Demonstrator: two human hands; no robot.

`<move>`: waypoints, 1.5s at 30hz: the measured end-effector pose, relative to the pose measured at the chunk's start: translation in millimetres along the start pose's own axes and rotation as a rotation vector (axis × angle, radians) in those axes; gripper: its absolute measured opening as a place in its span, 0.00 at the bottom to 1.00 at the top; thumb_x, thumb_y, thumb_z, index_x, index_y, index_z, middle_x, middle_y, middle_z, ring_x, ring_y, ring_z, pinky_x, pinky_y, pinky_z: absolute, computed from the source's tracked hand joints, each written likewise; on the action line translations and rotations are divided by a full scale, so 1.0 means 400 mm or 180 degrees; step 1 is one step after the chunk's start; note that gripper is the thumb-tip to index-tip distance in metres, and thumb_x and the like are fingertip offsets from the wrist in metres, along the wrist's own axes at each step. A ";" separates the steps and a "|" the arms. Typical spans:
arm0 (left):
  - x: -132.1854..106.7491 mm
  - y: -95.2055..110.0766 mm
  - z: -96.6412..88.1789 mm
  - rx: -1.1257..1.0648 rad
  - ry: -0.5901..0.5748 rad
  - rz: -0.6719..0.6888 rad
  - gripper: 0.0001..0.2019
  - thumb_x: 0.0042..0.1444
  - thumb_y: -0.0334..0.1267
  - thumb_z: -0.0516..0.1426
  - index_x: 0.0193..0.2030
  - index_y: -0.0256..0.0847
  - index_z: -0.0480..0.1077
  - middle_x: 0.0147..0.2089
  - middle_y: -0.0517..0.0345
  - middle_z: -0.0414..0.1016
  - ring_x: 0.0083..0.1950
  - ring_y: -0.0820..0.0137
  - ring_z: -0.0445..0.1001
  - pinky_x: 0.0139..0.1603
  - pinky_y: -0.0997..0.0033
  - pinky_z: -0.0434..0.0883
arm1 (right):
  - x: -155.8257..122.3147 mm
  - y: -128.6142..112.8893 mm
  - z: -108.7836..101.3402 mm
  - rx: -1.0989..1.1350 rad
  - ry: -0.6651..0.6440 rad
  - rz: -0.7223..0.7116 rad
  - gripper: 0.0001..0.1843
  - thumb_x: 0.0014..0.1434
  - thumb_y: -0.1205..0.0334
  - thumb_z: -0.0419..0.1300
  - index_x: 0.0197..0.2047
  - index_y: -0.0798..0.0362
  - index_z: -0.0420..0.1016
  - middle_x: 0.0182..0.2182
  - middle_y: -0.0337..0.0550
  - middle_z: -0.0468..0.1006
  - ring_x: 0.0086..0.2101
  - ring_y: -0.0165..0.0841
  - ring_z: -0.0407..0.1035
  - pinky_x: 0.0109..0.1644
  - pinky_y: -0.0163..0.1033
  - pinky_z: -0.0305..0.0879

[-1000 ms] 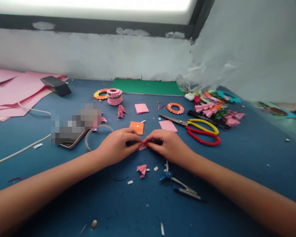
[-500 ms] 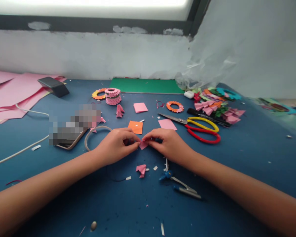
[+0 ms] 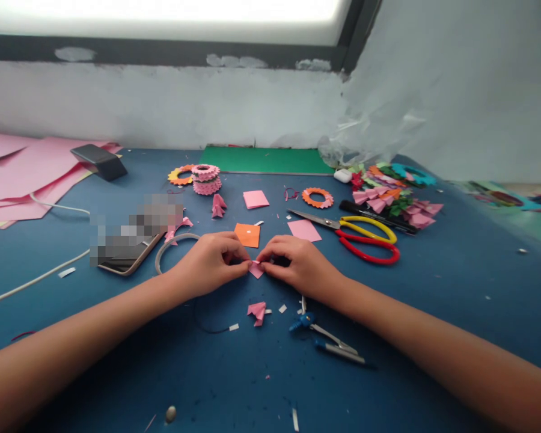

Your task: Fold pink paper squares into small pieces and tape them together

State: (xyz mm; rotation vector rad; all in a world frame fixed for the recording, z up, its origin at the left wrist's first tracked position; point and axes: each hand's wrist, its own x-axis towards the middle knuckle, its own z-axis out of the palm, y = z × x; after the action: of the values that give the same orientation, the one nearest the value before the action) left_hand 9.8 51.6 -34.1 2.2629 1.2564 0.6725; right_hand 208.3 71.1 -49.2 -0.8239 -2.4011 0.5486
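Observation:
Between my hands is a small folded piece of pink paper (image 3: 256, 270), its point facing me. My left hand (image 3: 216, 258) pinches its left corner with thumb and fingertips. On the opposite corner, my right hand (image 3: 295, 260) is closed in a like pinch. An orange paper square (image 3: 247, 235) lies just beyond the fingers, and a pink paper square (image 3: 305, 230) lies past my right hand. Nearer to me rests a folded pink paper piece (image 3: 256, 313) among white scraps. A drawing compass (image 3: 336, 343) with a blue head lies below my right wrist.
Scissors (image 3: 367, 231) with yellow and red handles lie at right, near a heap of folded paper shapes (image 3: 388, 192). Paper rings (image 3: 206, 179) stand at the back. A phone (image 3: 130, 255), a cable (image 3: 36, 281) and pink sheets (image 3: 36, 174) occupy the left.
Both hands have shifted slightly left in view with the pink paper still pinched between them. The camera view has tilted a little; the other things lie as before.

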 end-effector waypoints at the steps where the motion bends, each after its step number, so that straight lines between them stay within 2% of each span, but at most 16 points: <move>1: 0.001 -0.004 -0.003 -0.0009 -0.0023 0.0046 0.05 0.52 0.32 0.58 0.30 0.36 0.75 0.28 0.60 0.66 0.23 0.79 0.61 0.22 0.79 0.59 | -0.002 0.001 0.001 -0.0042 -0.0007 -0.0071 0.03 0.57 0.68 0.60 0.35 0.55 0.76 0.33 0.43 0.76 0.35 0.31 0.69 0.40 0.36 0.65; 5: 0.004 -0.020 -0.017 -0.0054 -0.0252 0.0317 0.05 0.52 0.29 0.58 0.33 0.38 0.76 0.33 0.58 0.70 0.26 0.79 0.65 0.26 0.80 0.63 | -0.011 0.005 -0.006 -0.0210 -0.0147 -0.0430 0.06 0.59 0.68 0.58 0.37 0.55 0.77 0.36 0.46 0.76 0.38 0.34 0.69 0.42 0.39 0.65; 10: -0.005 -0.028 -0.029 0.0018 -0.0484 0.0643 0.07 0.54 0.28 0.55 0.34 0.37 0.75 0.37 0.55 0.72 0.29 0.77 0.69 0.29 0.79 0.66 | -0.014 0.012 -0.023 -0.0958 -0.0408 -0.1110 0.12 0.64 0.66 0.52 0.43 0.55 0.76 0.39 0.47 0.77 0.37 0.34 0.70 0.38 0.39 0.68; 19: -0.012 -0.035 -0.019 0.0300 -0.0510 0.0920 0.10 0.57 0.28 0.52 0.38 0.38 0.74 0.40 0.53 0.73 0.36 0.72 0.73 0.37 0.74 0.69 | -0.013 0.009 -0.023 -0.1333 -0.0366 -0.1518 0.12 0.65 0.67 0.49 0.42 0.57 0.75 0.36 0.47 0.78 0.35 0.33 0.70 0.36 0.38 0.68; 23: -0.012 -0.038 -0.018 0.0400 -0.0487 0.0983 0.10 0.58 0.29 0.51 0.38 0.39 0.74 0.40 0.52 0.74 0.38 0.71 0.74 0.39 0.73 0.70 | -0.011 0.007 -0.021 -0.1396 -0.0399 -0.1580 0.12 0.64 0.69 0.50 0.43 0.57 0.74 0.35 0.47 0.77 0.35 0.33 0.69 0.37 0.38 0.68; 30: -0.014 -0.037 -0.020 0.0552 -0.0525 0.1037 0.10 0.60 0.29 0.50 0.39 0.39 0.73 0.41 0.52 0.74 0.40 0.70 0.74 0.42 0.73 0.70 | -0.010 0.008 -0.029 -0.1254 -0.0537 -0.1584 0.12 0.64 0.68 0.50 0.42 0.58 0.74 0.38 0.48 0.77 0.37 0.35 0.70 0.40 0.39 0.69; 38: -0.016 -0.039 -0.020 0.0696 -0.0523 0.1167 0.11 0.61 0.30 0.49 0.40 0.38 0.73 0.42 0.51 0.75 0.40 0.70 0.74 0.41 0.71 0.71 | -0.011 0.014 -0.029 -0.1051 -0.0581 -0.1521 0.12 0.64 0.67 0.50 0.44 0.56 0.74 0.40 0.49 0.77 0.38 0.35 0.69 0.41 0.41 0.68; 45: -0.023 -0.039 -0.021 0.1085 -0.0518 0.1297 0.12 0.62 0.31 0.48 0.41 0.36 0.73 0.43 0.48 0.75 0.41 0.66 0.75 0.41 0.69 0.71 | -0.010 0.014 -0.028 -0.1010 -0.0579 -0.1478 0.12 0.63 0.67 0.51 0.44 0.57 0.74 0.40 0.47 0.77 0.37 0.35 0.69 0.41 0.40 0.68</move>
State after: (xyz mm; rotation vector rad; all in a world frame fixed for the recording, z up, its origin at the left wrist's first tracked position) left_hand -9.5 52.2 -38.8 2.8319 0.8912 0.4175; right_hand 220.1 74.8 -44.7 -0.3182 -2.7685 0.0604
